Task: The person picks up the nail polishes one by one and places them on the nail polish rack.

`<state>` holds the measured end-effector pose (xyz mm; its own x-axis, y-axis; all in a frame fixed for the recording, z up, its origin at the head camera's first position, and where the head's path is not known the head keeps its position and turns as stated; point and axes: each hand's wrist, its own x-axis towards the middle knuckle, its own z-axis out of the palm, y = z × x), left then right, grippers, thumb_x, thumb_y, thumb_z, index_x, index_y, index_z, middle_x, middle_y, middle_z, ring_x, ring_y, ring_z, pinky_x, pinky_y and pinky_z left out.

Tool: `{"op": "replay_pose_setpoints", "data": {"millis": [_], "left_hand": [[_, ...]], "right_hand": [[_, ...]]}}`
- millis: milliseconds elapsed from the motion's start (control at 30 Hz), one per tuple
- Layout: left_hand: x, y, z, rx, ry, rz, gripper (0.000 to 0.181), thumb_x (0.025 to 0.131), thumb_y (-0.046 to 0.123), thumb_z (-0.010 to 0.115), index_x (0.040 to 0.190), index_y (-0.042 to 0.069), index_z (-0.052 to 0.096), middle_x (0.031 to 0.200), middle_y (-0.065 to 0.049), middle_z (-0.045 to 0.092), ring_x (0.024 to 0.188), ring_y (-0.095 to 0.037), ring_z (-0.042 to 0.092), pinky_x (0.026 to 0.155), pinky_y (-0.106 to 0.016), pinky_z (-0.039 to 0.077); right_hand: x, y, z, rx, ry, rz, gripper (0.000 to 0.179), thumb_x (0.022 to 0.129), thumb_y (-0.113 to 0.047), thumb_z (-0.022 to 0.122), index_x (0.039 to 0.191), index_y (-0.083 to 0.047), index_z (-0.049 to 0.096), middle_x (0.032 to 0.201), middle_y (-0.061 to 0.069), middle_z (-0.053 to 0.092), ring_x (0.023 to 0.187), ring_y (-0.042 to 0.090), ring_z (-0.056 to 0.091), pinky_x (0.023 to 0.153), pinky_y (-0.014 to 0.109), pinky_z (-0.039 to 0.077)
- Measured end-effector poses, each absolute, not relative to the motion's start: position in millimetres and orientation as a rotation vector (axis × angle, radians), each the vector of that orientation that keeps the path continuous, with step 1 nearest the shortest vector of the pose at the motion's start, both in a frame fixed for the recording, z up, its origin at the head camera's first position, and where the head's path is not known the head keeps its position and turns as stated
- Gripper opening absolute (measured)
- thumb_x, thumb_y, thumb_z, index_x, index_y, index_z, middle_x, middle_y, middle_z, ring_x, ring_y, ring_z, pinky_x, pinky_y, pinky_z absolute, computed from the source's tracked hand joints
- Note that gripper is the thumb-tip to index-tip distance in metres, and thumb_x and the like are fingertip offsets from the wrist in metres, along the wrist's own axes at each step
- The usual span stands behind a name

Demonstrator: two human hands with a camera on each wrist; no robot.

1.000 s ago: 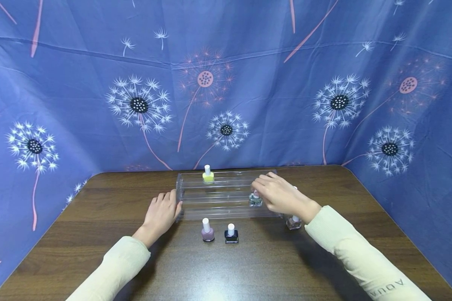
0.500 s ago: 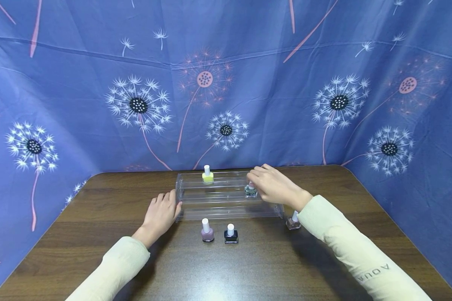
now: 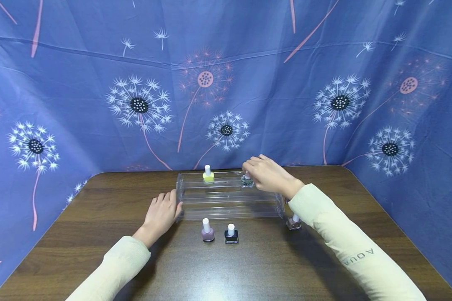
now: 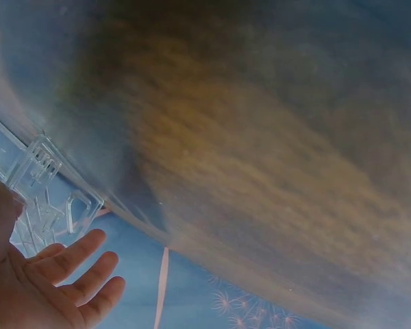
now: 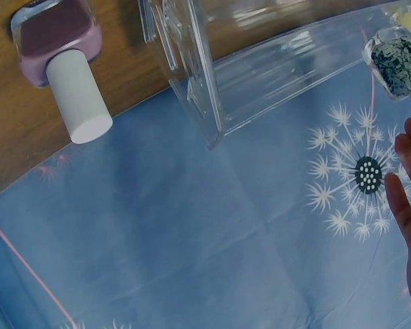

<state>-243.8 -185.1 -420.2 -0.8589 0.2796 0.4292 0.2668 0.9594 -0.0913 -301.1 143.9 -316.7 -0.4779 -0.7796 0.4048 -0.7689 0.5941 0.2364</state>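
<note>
My right hand [image 3: 267, 173] pinches a nail polish bottle [image 3: 247, 181] by its cap, over the top tier at the right part of a clear tiered rack [image 3: 226, 211]. In the right wrist view, the same bottle shows teal glitter flakes [image 5: 399, 65] through its glass, with the fingers around the cap end. My left hand [image 3: 161, 213] rests at the rack's left end, thumb against the side panel; the left wrist view shows its fingers relaxed [image 4: 72, 284] beside the panel. A yellow nail polish bottle [image 3: 208, 177] stands on the top tier, left of the held one.
In front of the rack stand a lilac bottle [image 3: 207, 232] and a black bottle [image 3: 231, 235]. A brown glitter bottle [image 3: 294, 223] is near the right sleeve. The right wrist view shows a purple bottle [image 5: 61, 31] beside the rack. A blue curtain [image 3: 278, 104] hangs behind the table.
My right hand has carried the teal glitter bottle up and slightly left, from the middle tiers to the top tier. The left hand and the rack have stayed in place.
</note>
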Motion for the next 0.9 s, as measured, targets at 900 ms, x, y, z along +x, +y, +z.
{"op": "replay_pose_setpoints", "data": {"millis": [900], "left_hand": [[-243.6,-183.7,-420.1,-0.374,-2.680,0.036,0.041,0.091,0.030,0.051,0.112,-0.005,0.044,0.090,-0.016,0.062,0.092,-0.035,0.058,0.074,-0.045,0.047]], "right_hand": [[-332.9,138.6,-317.9,1.124,-2.511,-0.017,0.016,0.076,0.001,0.054,0.083,-0.013,0.055,0.077,-0.002,0.058,0.077,0.016,0.050,0.074,0.033,0.040]]}}
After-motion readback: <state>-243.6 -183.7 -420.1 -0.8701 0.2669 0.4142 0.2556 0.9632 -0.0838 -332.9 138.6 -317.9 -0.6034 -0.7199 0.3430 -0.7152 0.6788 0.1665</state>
